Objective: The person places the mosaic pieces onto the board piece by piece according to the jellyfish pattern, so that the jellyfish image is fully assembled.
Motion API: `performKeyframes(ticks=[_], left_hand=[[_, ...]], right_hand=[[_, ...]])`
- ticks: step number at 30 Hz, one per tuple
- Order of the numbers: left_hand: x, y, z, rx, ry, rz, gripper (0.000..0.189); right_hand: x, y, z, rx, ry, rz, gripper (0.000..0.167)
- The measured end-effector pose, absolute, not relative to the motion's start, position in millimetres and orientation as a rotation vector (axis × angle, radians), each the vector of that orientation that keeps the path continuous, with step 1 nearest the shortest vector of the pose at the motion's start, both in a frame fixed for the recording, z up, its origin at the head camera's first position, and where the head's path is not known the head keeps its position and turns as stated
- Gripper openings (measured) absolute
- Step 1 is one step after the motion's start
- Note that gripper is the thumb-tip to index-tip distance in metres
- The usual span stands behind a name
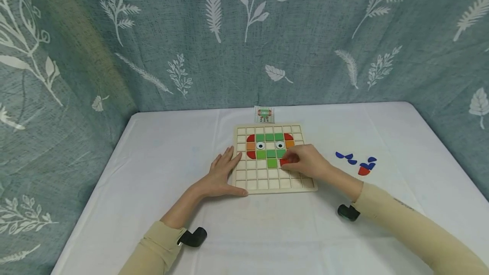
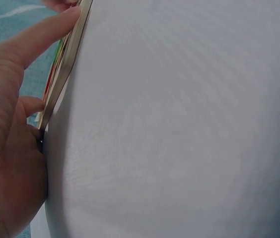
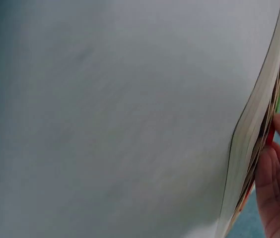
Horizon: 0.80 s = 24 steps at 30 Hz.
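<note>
A wooden grid board [image 1: 252, 185] lies on the table with green, red and orange pieces and two eye tiles set in its upper cells. My right hand [image 1: 305, 160] pinches a red rounded piece [image 1: 283, 162] between thumb and fingers, low over a cell right of the lowest green square [image 1: 272, 163]. In the right wrist view, the red piece [image 3: 270, 135] shows between the fingertips at board level. My left hand [image 1: 221, 177] rests spread at the board's left edge; its thumb lies along the near left corner, also seen in the left wrist view.
Right of the board lie several blue pieces [image 1: 352, 162] and a red piece [image 1: 364, 171] on the white tablecloth [image 1: 172, 147]. Behind the board is a small picture card [image 1: 264, 114] with a figure on a grid. A patterned curtain [image 1: 229, 71] hangs at the back.
</note>
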<state>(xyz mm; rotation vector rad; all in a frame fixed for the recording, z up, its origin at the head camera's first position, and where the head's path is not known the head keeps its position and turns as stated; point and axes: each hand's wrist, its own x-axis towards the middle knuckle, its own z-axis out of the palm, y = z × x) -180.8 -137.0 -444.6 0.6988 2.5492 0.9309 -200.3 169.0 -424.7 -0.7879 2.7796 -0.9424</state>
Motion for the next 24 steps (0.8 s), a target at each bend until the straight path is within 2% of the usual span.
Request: performKeyframes(ticks=[6,12,20,24], left_hand=[[-181.0,-135.8,-444.0,0.704,2.546,0.934,0.116],[-182.0,-135.2,-443.4,0.704,2.551,0.925,0.116],[-181.0,-135.1,-442.3,0.714,2.544,0.938,0.116],[-180.1,-135.3,-442.1,0.712,2.543,0.939,0.116]], right_hand=[[-198.8,164.3,-423.9,-0.771,2.776,-0.988,0.015],[-196.0,181.9,-420.5,-0.715,2.705,-1.062,0.015],[-175.0,262.3,-412.1,-0.690,2.871,-0.931,0.014],[-157.1,307.9,-407.9,-0.743,2.903,-0.829,0.021]])
